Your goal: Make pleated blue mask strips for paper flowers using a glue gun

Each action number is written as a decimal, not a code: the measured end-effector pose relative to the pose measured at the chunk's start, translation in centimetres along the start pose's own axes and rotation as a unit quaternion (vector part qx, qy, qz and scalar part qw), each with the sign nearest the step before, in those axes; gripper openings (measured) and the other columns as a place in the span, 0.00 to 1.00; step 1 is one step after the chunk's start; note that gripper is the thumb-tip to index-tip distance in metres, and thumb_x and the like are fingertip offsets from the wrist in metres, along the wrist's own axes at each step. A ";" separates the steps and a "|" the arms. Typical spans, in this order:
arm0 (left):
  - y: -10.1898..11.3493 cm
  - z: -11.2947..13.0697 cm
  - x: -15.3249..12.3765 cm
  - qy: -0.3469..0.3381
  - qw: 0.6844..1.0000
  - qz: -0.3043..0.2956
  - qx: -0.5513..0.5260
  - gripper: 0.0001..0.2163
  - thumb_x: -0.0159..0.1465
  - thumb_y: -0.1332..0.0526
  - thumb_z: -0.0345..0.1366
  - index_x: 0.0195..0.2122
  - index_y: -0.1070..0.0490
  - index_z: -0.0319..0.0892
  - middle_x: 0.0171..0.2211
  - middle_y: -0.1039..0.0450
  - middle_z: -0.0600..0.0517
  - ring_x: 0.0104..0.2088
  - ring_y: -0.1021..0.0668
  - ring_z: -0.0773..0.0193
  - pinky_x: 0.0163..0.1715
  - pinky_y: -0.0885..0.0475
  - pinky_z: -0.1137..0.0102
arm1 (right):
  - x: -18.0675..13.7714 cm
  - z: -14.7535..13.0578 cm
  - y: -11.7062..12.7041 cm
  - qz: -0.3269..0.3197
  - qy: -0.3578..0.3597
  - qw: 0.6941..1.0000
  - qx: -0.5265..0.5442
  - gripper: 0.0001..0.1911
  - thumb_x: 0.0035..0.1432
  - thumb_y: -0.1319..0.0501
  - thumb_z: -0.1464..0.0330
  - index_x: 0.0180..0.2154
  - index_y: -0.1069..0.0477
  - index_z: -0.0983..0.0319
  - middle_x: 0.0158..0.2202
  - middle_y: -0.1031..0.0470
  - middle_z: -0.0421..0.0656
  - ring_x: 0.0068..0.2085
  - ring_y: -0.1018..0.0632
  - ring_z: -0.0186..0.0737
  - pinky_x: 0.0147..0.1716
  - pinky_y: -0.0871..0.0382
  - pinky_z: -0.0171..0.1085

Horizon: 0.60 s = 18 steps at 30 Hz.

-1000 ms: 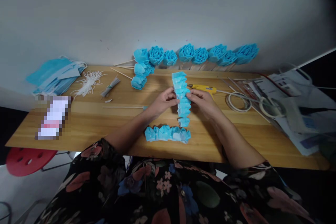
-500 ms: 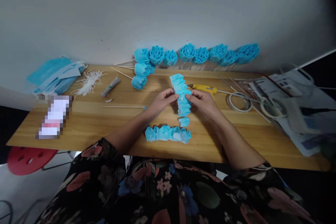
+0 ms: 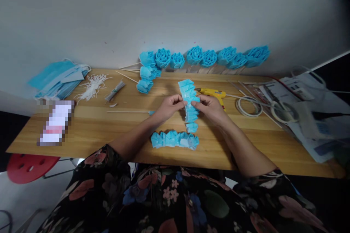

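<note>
A pleated blue strip, like folded mask material, is held upright over the middle of the table. My left hand pinches its left edge, and my right hand pinches it from the right, the two thumbs close together. Just below the strip's lower end lies a small folded blue piece. Nearer to me, a second pleated blue strip rests flat across the wood. Behind my right hand is a yellow glue gun. A thin stick with a blue tip lies left of my left hand.
Blue folded flowers line the wall, some on sticks. At left are face masks, white ear loops, a bundle of ties and a phone. Coiled white cable, a tape roll and papers occupy the right.
Both hands have shifted slightly on the held strip, and my right fingers have come closer to the left thumb. The strip has dropped a little toward the small folded piece.
</note>
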<state>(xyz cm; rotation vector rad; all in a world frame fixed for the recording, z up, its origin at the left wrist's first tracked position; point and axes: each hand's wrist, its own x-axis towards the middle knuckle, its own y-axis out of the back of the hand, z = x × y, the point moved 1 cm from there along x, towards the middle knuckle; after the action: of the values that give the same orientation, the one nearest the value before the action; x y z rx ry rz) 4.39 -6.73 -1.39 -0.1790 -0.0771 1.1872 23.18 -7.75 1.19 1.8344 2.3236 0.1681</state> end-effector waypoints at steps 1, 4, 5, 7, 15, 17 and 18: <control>0.0 0.0 0.0 0.002 1.000 -0.004 -0.003 0.14 0.60 0.30 0.40 0.26 0.31 0.40 0.25 0.31 0.55 0.29 0.30 0.69 0.35 0.34 0.70 | 0.0 0.0 0.1 0.000 0.000 1.000 -0.001 0.20 0.48 0.29 0.52 0.24 0.29 0.60 0.23 0.32 0.37 0.26 0.34 0.35 0.28 0.40 0.37; -0.1 0.3 -0.2 0.006 1.000 -0.014 -0.020 0.15 0.59 0.29 0.43 0.27 0.31 0.40 0.26 0.30 0.55 0.29 0.29 0.69 0.36 0.34 0.70 | -0.1 0.1 0.3 0.005 -0.005 1.000 -0.002 0.21 0.49 0.29 0.51 0.23 0.29 0.60 0.22 0.32 0.37 0.26 0.34 0.35 0.28 0.38 0.37; -0.1 0.3 -0.2 0.007 1.000 -0.016 -0.026 0.15 0.58 0.28 0.43 0.27 0.31 0.40 0.26 0.30 0.55 0.29 0.29 0.69 0.36 0.33 0.70 | -0.1 0.2 0.4 0.007 -0.006 1.000 -0.002 0.21 0.49 0.29 0.51 0.22 0.29 0.60 0.22 0.32 0.37 0.26 0.34 0.35 0.28 0.38 0.37; -0.1 0.4 -0.2 0.011 0.999 -0.017 -0.035 0.15 0.58 0.28 0.43 0.27 0.31 0.39 0.26 0.29 0.55 0.29 0.29 0.69 0.36 0.33 0.70 | -0.2 0.1 0.5 0.007 -0.005 1.000 0.006 0.21 0.49 0.29 0.51 0.23 0.28 0.60 0.23 0.31 0.37 0.26 0.33 0.35 0.28 0.38 0.36; 0.1 0.4 0.0 0.000 1.000 -0.001 -0.023 0.15 0.59 0.29 0.43 0.26 0.31 0.40 0.24 0.29 0.54 0.28 0.29 0.69 0.36 0.33 0.69 | -0.1 0.4 0.8 -0.015 -0.018 0.997 0.067 0.22 0.54 0.31 0.48 0.29 0.22 0.61 0.28 0.25 0.40 0.30 0.28 0.37 0.34 0.33 0.36; 0.2 0.4 0.0 -0.007 1.000 0.004 -0.019 0.15 0.60 0.30 0.43 0.26 0.31 0.40 0.24 0.29 0.54 0.28 0.29 0.69 0.36 0.33 0.70 | -0.1 0.6 0.8 -0.014 -0.021 0.998 0.062 0.22 0.54 0.31 0.47 0.30 0.22 0.61 0.29 0.25 0.40 0.31 0.27 0.37 0.34 0.32 0.37; 0.2 0.4 0.0 -0.009 1.000 0.009 -0.017 0.15 0.60 0.30 0.43 0.26 0.30 0.40 0.25 0.29 0.55 0.29 0.29 0.69 0.36 0.33 0.70 | -0.1 0.6 0.8 -0.012 -0.023 0.998 0.060 0.22 0.54 0.31 0.47 0.30 0.22 0.60 0.29 0.24 0.40 0.31 0.27 0.38 0.33 0.32 0.37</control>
<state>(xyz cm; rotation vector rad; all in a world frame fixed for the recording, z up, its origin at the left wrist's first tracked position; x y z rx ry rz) 4.16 -6.59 -1.02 -0.1980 -0.1120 1.2066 24.13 -7.64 0.76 1.8412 2.3716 -0.0161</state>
